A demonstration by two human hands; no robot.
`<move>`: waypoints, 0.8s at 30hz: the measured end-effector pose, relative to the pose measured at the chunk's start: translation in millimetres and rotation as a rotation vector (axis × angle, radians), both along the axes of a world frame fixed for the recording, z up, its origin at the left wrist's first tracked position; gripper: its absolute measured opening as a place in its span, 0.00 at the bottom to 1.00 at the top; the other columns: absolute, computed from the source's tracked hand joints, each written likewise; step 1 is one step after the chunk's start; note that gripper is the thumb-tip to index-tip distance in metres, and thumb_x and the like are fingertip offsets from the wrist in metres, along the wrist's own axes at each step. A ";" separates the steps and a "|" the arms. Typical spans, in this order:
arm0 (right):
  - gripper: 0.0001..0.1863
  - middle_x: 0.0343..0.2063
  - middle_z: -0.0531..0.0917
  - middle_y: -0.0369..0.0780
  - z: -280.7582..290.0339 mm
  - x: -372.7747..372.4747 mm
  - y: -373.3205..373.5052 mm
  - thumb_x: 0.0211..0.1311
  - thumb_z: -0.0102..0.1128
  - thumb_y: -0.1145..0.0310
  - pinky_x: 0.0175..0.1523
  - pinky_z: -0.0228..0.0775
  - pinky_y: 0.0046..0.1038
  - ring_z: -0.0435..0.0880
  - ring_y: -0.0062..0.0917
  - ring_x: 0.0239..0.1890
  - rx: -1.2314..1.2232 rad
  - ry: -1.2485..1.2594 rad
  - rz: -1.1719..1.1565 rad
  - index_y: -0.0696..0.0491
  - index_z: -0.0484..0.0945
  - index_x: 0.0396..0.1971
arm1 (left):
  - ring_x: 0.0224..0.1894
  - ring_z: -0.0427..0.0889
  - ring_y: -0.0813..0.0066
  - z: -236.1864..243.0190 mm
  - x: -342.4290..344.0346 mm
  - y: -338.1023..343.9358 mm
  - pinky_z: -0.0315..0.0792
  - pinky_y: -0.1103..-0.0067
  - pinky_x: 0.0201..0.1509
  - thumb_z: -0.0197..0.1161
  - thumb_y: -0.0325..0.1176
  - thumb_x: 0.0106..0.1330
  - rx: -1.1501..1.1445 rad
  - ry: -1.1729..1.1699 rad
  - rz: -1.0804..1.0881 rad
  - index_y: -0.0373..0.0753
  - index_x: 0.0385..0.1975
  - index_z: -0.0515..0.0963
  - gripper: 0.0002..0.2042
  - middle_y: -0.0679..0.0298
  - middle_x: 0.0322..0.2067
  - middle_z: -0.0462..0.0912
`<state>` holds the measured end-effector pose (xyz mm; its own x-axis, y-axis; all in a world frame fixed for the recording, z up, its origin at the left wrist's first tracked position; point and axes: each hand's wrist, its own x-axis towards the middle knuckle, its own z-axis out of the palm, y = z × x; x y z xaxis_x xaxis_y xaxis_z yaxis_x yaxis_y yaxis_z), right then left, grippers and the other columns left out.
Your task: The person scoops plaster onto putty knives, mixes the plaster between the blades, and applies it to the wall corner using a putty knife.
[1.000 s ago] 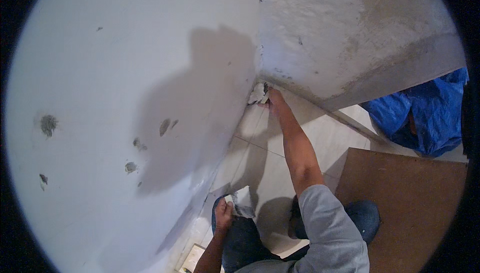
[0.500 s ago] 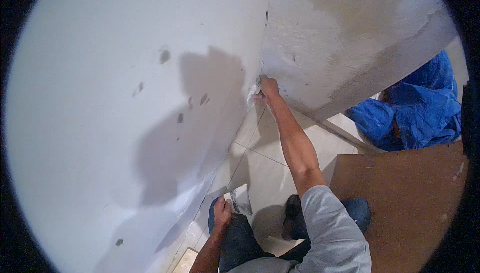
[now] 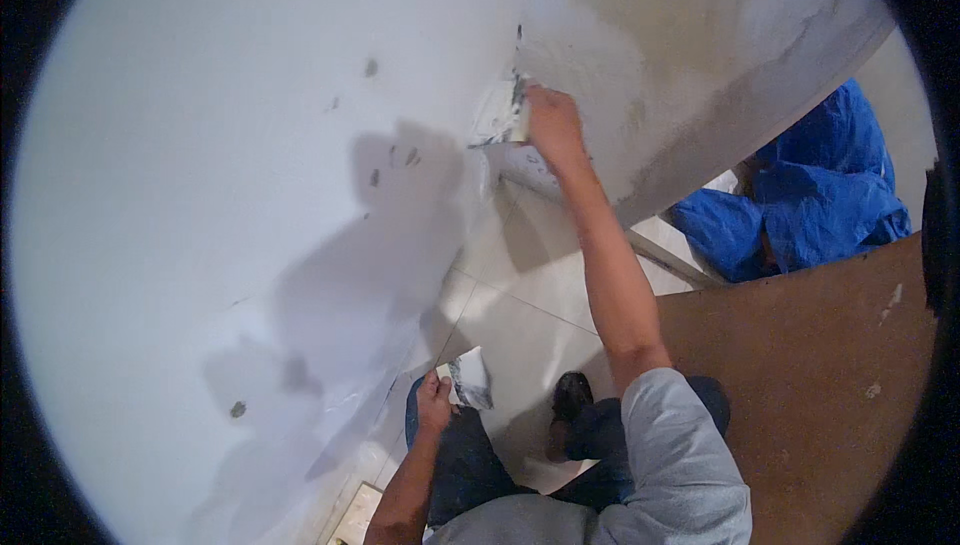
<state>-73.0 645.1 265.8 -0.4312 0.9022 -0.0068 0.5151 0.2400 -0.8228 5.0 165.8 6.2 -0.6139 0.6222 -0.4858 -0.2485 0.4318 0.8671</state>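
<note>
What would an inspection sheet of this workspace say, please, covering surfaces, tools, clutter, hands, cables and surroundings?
Surface: white wall with dark spots; light tiled floor.
Job's things: upper scraper and lower scraper, both smeared white and dark.
Clutter: blue sheeting bunched at right; brown board nearby.
Hands: right hand grips the upper scraper at the wall corner; left hand holds the lower scraper by the left knee.
Cables: nothing seen.
Surroundings: blotchy, stained second wall.

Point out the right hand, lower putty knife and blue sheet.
Right hand (image 3: 556,126), head view: back of the hand.
Lower putty knife (image 3: 469,379), head view: smeared blade.
Blue sheet (image 3: 832,209), head view: crumpled middle.
</note>
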 end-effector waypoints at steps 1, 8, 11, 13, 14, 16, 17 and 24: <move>0.26 0.28 0.84 0.50 -0.8 28.5 6.4 0.71 0.43 0.55 0.40 0.74 0.38 0.85 0.39 0.32 -0.020 0.086 -0.026 0.64 0.81 0.33 | 0.23 0.78 0.75 19.8 0.5 13.9 0.75 0.79 0.23 0.55 0.33 0.71 -0.063 -0.228 0.066 0.36 0.50 0.75 0.12 0.63 0.30 0.79; 0.22 0.47 0.83 0.41 -247.3 126.0 14.2 0.74 0.42 0.54 0.47 0.79 0.40 0.84 0.30 0.45 -0.805 0.636 -0.200 0.54 0.73 0.55 | 0.22 0.77 0.80 21.5 -6.3 11.5 0.75 0.82 0.18 0.52 0.32 0.72 -0.056 -0.188 0.017 0.36 0.46 0.75 0.10 0.65 0.27 0.78; 0.21 0.49 0.81 0.42 -315.5 109.8 -9.3 0.74 0.45 0.55 0.49 0.78 0.47 0.83 0.33 0.48 -0.939 0.763 -0.296 0.52 0.72 0.56 | 0.22 0.75 0.81 26.5 -6.0 12.7 0.74 0.82 0.16 0.52 0.33 0.72 -0.135 -0.187 0.006 0.36 0.41 0.74 0.08 0.66 0.27 0.76; 0.21 0.52 0.80 0.43 -339.0 101.9 -9.5 0.74 0.46 0.56 0.50 0.77 0.49 0.82 0.35 0.50 -0.972 0.743 -0.343 0.53 0.71 0.57 | 0.24 0.75 0.80 33.1 -5.3 15.2 0.76 0.81 0.21 0.53 0.33 0.72 -0.151 -0.166 -0.007 0.35 0.39 0.73 0.07 0.67 0.27 0.75; 0.22 0.54 0.78 0.44 -343.8 96.6 -4.4 0.73 0.47 0.56 0.50 0.78 0.50 0.81 0.37 0.51 -0.944 0.619 -0.399 0.54 0.69 0.58 | 0.25 0.75 0.78 33.6 -5.2 17.4 0.77 0.79 0.26 0.54 0.33 0.72 -0.160 -0.145 -0.017 0.35 0.37 0.72 0.07 0.67 0.27 0.74; 0.23 0.56 0.76 0.44 -346.6 67.4 -12.5 0.73 0.48 0.56 0.49 0.78 0.51 0.81 0.40 0.52 -0.945 0.504 -0.432 0.55 0.67 0.60 | 0.28 0.75 0.77 4.6 -15.3 -5.6 0.75 0.77 0.31 0.54 0.33 0.71 -0.139 0.122 -0.098 0.35 0.36 0.72 0.08 0.67 0.26 0.74; 0.24 0.56 0.75 0.45 -342.7 56.4 -19.1 0.73 0.47 0.56 0.49 0.79 0.52 0.80 0.42 0.52 -0.967 0.495 -0.394 0.55 0.65 0.61 | 0.30 0.75 0.75 -0.7 -20.5 -12.2 0.74 0.75 0.36 0.55 0.33 0.71 -0.111 0.375 -0.190 0.34 0.34 0.71 0.08 0.66 0.26 0.73; 0.24 0.54 0.76 0.45 -392.6 61.4 22.3 0.75 0.43 0.56 0.47 0.81 0.53 0.80 0.41 0.52 -0.938 0.409 -0.308 0.55 0.62 0.62 | 0.43 0.78 0.71 -13.6 -4.2 -5.9 0.70 0.75 0.50 0.54 0.33 0.70 -0.053 -0.009 -0.090 0.33 0.50 0.74 0.13 0.61 0.42 0.81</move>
